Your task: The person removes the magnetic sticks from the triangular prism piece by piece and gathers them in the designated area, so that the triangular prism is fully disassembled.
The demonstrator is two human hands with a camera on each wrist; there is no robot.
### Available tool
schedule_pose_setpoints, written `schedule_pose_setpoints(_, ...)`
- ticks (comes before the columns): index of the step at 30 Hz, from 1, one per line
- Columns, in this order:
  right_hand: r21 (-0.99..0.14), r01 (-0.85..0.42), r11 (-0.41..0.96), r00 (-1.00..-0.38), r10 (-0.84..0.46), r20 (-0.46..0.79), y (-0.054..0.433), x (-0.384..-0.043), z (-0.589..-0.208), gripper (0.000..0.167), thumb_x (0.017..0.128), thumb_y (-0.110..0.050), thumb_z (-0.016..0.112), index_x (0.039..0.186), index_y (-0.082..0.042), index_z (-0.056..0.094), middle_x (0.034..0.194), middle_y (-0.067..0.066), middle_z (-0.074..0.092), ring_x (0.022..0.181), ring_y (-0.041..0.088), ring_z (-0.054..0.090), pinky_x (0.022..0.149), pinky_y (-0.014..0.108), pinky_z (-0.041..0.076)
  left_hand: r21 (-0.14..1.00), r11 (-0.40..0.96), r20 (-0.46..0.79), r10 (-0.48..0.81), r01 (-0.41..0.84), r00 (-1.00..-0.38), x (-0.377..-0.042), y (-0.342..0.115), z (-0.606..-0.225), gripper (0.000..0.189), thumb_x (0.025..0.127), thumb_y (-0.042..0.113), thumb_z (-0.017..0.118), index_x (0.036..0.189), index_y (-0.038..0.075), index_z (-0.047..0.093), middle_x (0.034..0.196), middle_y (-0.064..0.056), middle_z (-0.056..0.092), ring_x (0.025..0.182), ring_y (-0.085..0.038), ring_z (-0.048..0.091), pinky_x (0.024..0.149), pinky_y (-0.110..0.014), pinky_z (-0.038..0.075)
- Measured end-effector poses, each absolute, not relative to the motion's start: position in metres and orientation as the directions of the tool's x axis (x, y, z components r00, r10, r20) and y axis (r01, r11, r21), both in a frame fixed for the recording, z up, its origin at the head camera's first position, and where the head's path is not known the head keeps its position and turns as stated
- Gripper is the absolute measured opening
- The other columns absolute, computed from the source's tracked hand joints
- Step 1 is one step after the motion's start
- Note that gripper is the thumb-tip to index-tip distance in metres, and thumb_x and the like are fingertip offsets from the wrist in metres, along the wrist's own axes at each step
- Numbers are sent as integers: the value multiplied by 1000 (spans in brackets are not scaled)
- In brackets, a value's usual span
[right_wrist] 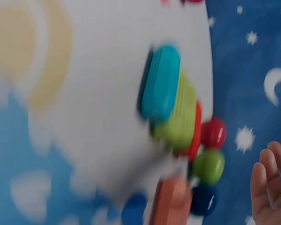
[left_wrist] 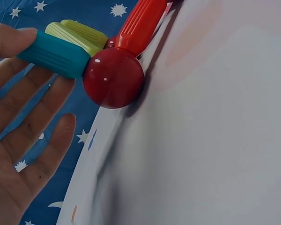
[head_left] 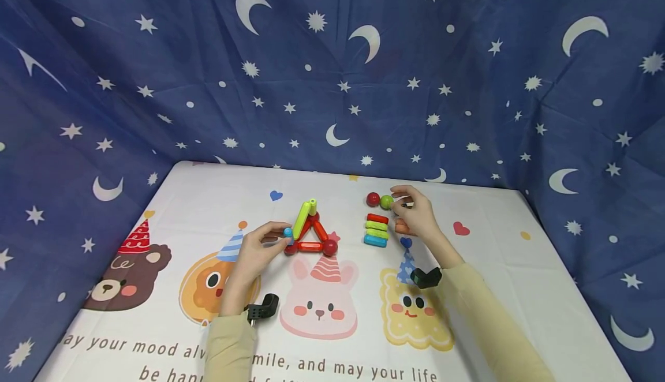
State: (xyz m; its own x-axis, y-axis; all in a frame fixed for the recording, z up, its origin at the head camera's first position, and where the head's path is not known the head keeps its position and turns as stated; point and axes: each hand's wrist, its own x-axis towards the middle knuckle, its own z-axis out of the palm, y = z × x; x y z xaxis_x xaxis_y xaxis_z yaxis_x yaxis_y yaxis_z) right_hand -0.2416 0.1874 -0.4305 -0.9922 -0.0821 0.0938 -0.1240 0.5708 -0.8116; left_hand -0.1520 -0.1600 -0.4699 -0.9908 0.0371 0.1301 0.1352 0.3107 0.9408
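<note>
On white cloth [head_left: 509, 255], left hand [head_left: 260, 252] pinches blue ribbed rod [left_wrist: 56, 54] against glossy red ball [left_wrist: 113, 78], sideways pressure risking dislodgement; right hand [head_left: 418, 216], fingers parted, beside green ball [head_left: 386, 202].

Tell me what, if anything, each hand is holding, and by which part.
The left hand holds a blue stick by the end farther from the red ball. Nothing shows held in the right hand.

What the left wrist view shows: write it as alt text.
A left hand pinches a blue rod whose end meets a shiny red ball. A red rod meets the same ball, with two yellow-green rods behind. Around them are a white tablecloth and a starry blue cloth.
</note>
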Motion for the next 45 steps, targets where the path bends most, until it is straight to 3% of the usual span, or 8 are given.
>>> schedule_pose_setpoints(4,-837,-185,515,-981,-154,122,161,-230,-425,35,88,-8,65,123,-7,59,115,20,63,95,26,58,69,15,47,937,324,126,38,132,-991,-153,-161,-473,30,86,11,72,115,7,68,108,-13,71,100,-28,65,95,-45,51)
schedule_pose_setpoints(9,-843,-285,455,-947,-267,176,125,-214,-422,34,87,-8,68,120,-8,62,111,18,65,95,24,61,80,27,51,931,349,96,36,103,-995,-154,-162,-475,29,84,8,72,113,8,69,104,-12,72,99,-26,66,92,-40,54)
schedule_pose_setpoints(15,-847,-325,422,-905,-397,150,78,-197,-426,35,86,-7,68,120,-10,62,111,11,66,95,22,62,86,39,54,923,378,64,31,71,-997,-154,-162,-479,31,83,5,72,113,5,67,105,-16,70,97,-29,67,89,-41,55)
schedule_pose_setpoints(21,-859,-339,383,-867,-483,127,41,-187,-436,35,87,-6,67,121,-8,60,112,12,65,91,20,61,81,32,55,922,383,42,62,63,-997,-153,-165,-481,31,83,7,72,114,6,67,106,-16,70,94,-29,68,83,-32,56)
schedule_pose_setpoints(26,-843,-361,398,-857,-499,132,19,-184,-445,37,86,-7,69,121,-10,61,107,8,66,82,12,61,68,19,50,922,381,37,82,66,-996,-153,-167,-484,33,83,6,71,115,6,66,109,-15,69,93,-28,68,78,-23,54)
schedule_pose_setpoints(32,-856,-333,396,-868,-484,114,8,-181,-451,34,87,-11,69,120,-11,62,96,6,68,76,10,61,61,17,50,919,386,41,100,77,-994,-155,-168,-490,35,82,4,71,116,6,66,110,-15,69,102,-28,65,88,-36,54)
schedule_pose_setpoints(35,-862,-319,394,-880,-462,115,6,-179,-455,31,88,-14,68,119,-12,63,98,6,69,75,10,63,57,18,51,908,410,43,100,80,-994,-156,-168,-492,35,81,6,72,116,6,66,106,-14,70,102,-26,64,89,-35,53)
schedule_pose_setpoints(45,-836,-352,421,-898,-405,173,5,-173,-463,22,89,-17,68,111,-12,66,94,3,67,75,11,61,63,16,50,890,456,-5,58,22,-998,-157,-165,-495,37,79,8,73,116,10,67,103,-10,71,95,-21,62,81,-21,48)
